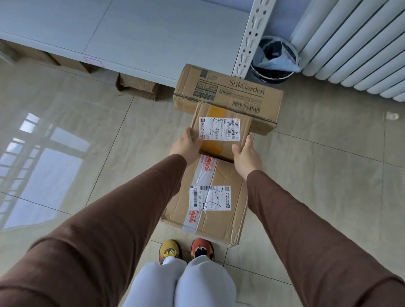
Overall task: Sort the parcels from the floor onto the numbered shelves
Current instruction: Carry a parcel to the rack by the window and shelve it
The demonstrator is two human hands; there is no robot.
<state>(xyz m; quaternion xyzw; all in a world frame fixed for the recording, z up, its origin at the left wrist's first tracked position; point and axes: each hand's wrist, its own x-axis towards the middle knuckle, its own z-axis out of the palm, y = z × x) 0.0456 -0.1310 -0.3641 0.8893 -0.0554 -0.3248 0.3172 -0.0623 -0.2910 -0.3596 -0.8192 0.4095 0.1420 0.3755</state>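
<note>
Glossy tiled floor [81, 139]: taped parcel [212, 212], SukGarden box [236, 92], bin [274, 59].

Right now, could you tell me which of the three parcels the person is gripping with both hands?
The small middle parcel with yellow tape, left hand and right hand on its sides; the others lie untouched.

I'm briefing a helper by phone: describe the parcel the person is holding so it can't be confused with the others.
Below the white shelf post, three boxes lie on the tiled floor. The small box is the middle one, gripped by left hand and right hand. Only it has orange tape under its label.
</note>
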